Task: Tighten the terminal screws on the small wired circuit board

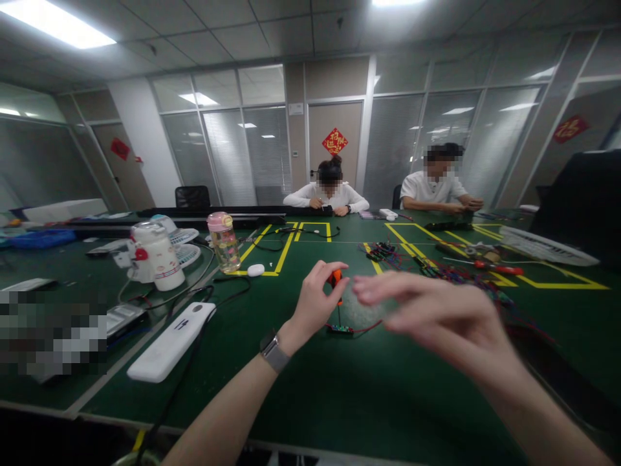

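Around the orange-and-black handle of a small screwdriver (337, 278), my left hand (315, 291) is closed, with a watch on its wrist. The screwdriver stands upright, its thin shaft reaching down to a small green circuit board (340, 329) on the table. A red wire runs from the board toward the right and passes behind my right hand (431, 307). That hand hovers to the right of the screwdriver, blurred by motion, its thumb and fingers apart with nothing between them.
On the green table (301, 395), a white oblong case (172, 343), a white bottle (165, 259) and a pink-lidded bottle (224, 243) stand left. Wired boards (383, 254), red-handled pliers (497, 266) and a keyboard (548, 246) lie right. Two people sit across the table.
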### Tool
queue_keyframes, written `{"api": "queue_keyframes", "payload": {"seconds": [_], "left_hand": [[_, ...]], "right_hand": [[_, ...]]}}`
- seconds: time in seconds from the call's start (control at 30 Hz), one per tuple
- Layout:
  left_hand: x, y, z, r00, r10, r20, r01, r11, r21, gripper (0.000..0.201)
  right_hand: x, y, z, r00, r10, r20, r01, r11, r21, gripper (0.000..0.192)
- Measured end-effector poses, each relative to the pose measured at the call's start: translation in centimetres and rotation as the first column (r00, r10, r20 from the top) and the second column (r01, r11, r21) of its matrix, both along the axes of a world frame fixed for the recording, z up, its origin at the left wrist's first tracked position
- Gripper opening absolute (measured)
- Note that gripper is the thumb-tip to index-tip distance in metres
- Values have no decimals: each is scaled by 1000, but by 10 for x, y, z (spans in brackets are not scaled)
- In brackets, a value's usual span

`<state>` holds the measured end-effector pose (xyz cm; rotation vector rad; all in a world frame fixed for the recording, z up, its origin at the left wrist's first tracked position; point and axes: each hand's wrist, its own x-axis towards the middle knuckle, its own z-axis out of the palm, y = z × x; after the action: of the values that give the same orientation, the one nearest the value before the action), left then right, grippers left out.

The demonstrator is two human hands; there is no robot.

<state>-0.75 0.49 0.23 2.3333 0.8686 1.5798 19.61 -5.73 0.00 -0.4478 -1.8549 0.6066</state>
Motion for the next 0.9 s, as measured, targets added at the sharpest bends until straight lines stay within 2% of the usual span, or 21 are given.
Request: {"api": "queue_keyframes", "payload": {"seconds": [0.07,0.13,0.17,0.27,0.37,0.47,0.67,0.83,0.9], "left_hand": [[1,0,0,1000,-5,10,5,1000,2,17],[1,0,-1,1000,-9,20,9,1000,2,18],[1,0,-1,1000,-9,18,9,1000,1,18],[0,0,-1,1000,-4,7,4,1000,2,18],[0,0,-1,1000,1,9,-1,1000,4,18],[1,0,-1,1000,2,7,-2,1000,3,17],[1,-1,-1,1000,-9,-6,9,1000,3,18],[0,0,-1,1000,3,-6,-3,1000,-6,17],[-1,0,0,1000,8,-7,-8,1000,-12,17]], "right_hand": [[-12,22,9,993,-102,-52,98,992,-74,21],[-22,45,-3,983,-184,-18,180,974,-138,24],[-26,55,-15,977,-202,66,211,961,-178,26],[-33,68,-52,928,-94,361,194,948,-254,34],[-36,65,-71,825,-83,559,201,968,-152,39],[-38,63,-71,786,-93,611,200,974,-109,35],[-38,68,-71,811,-101,576,209,970,-124,22],[-40,67,-72,838,-131,531,232,964,-128,31],[-40,66,-72,849,-132,512,230,964,-134,24]]}}
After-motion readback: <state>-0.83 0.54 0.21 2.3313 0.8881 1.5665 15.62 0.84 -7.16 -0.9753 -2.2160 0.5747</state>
